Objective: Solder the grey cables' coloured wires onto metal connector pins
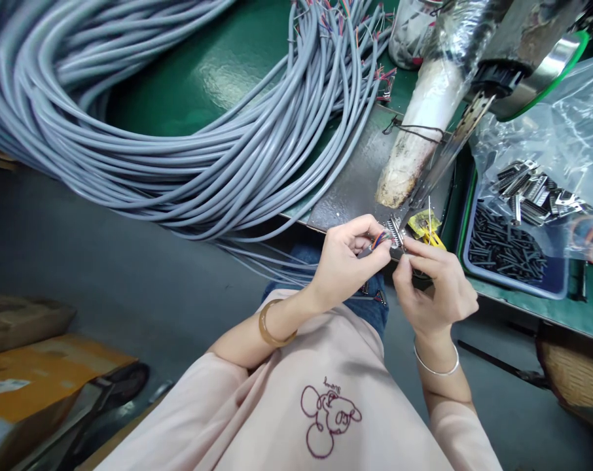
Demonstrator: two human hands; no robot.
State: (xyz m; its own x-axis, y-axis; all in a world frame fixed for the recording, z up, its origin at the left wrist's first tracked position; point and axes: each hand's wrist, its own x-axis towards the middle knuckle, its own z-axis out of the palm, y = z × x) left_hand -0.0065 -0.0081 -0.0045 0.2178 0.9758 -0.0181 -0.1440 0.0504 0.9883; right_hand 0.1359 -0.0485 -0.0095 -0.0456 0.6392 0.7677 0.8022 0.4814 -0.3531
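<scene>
My left hand (348,258) is closed in a pinch on the end of a grey cable (371,247) whose coloured wires fan out at the tip. My right hand (431,281) pinches a small metal connector (395,232) right against those wire ends. Both hands meet at the front edge of a dark metal plate (355,176) on the green bench (218,72). A strip of metal terminals (448,154) runs down from a machine toward the connector.
A large coil of grey cables (169,163) covers the bench to the left, its stripped ends at the top. A blue tray (512,252) of small black parts and a plastic bag (546,183) of metal connectors sit at the right. Cardboard boxes (36,373) lie on the floor at lower left.
</scene>
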